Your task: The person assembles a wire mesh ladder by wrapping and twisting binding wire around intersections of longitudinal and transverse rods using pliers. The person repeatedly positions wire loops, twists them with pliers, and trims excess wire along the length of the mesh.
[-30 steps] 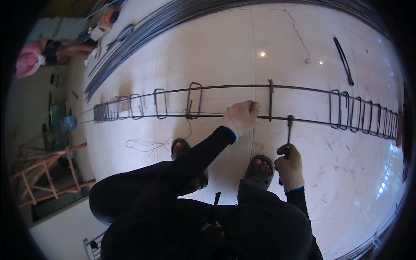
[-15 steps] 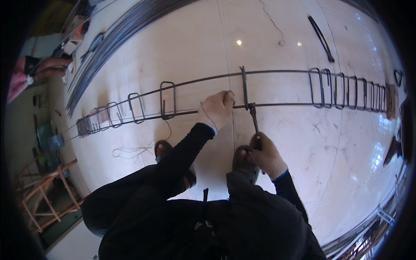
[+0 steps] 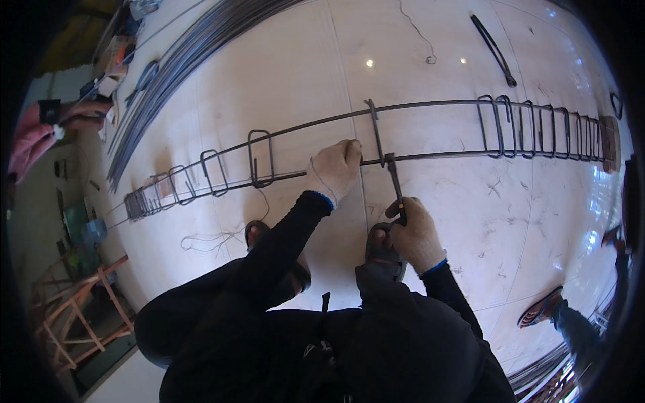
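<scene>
Two long dark reinforcing bars run across the view, joined by bent steel stirrups. My left hand (image 3: pixel 334 169), in a white knit glove with a blue cuff, is closed in a fist over the lower bar (image 3: pixel 443 156). Just to its right, one stirrup (image 3: pixel 376 131) crosses both bars. My right hand (image 3: pixel 418 235), gloved alike, is closed round the dark handles of a pair of pincers (image 3: pixel 395 181). The pincers' head touches the lower bar where that stirrup meets it. Any wire in the jaws is too small to see.
More stirrups (image 3: pixel 261 158) stand spaced along the bars, bunched at both ends. A block (image 3: pixel 609 144) supports the right end. Loose bars (image 3: pixel 181 64) lie at the upper left. Thin wire (image 3: pixel 213 238) lies by my left foot. Other people's limbs (image 3: pixel 543 307) show at both sides.
The pincers have turned slightly at the joint, their handles shifting a little. My left fist stays on the bar. Another person's sandalled foot and leg have come in at the lower right.
</scene>
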Demonstrator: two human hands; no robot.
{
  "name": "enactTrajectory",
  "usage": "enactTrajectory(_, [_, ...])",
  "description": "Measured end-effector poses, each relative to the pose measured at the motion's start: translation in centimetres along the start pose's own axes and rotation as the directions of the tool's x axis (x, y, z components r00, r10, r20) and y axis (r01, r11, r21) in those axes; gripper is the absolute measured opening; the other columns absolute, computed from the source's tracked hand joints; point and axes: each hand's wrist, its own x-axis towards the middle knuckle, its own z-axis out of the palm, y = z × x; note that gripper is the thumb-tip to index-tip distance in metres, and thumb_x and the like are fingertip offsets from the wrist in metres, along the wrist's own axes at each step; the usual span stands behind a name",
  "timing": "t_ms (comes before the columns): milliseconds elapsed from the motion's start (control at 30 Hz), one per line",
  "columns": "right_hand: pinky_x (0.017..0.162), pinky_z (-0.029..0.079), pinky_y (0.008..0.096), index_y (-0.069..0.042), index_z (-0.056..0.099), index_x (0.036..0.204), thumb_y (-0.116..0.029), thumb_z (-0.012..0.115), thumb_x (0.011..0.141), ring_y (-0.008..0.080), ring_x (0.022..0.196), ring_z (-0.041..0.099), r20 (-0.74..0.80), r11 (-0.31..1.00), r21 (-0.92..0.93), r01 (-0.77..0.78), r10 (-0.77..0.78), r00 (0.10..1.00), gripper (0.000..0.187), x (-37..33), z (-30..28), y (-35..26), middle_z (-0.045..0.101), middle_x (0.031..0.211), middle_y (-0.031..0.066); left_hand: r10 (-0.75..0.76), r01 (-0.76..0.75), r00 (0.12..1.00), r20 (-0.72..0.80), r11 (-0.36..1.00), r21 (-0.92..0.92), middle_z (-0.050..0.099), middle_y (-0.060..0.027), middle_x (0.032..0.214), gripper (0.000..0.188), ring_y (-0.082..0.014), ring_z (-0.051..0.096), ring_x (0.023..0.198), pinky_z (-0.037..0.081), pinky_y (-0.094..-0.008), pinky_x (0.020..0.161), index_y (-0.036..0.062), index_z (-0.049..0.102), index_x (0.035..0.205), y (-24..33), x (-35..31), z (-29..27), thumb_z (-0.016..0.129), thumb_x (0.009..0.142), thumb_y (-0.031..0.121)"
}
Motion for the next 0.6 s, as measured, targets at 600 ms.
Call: enactTrajectory(600, [0.088,0.057,0.043,-0.002,0.066,0.111,0.004,0.065,0.082,0.0367,0.1,0.073,-0.24,0.95,0.308,-0.038,0.117,0.964,0.03,0.3,2.2,1.9,0.071,0.104,0.0174,-0.033,0.034,0.998,-0.058,0.999,0.028,0.076,-0.0237,0.091,0.047,-0.0458,0.074,0.09,0.058,-0.0567,0.083,0.0069,0.075,0.098,0.1,-0.8,0.6,0.049,0.109,0.043])
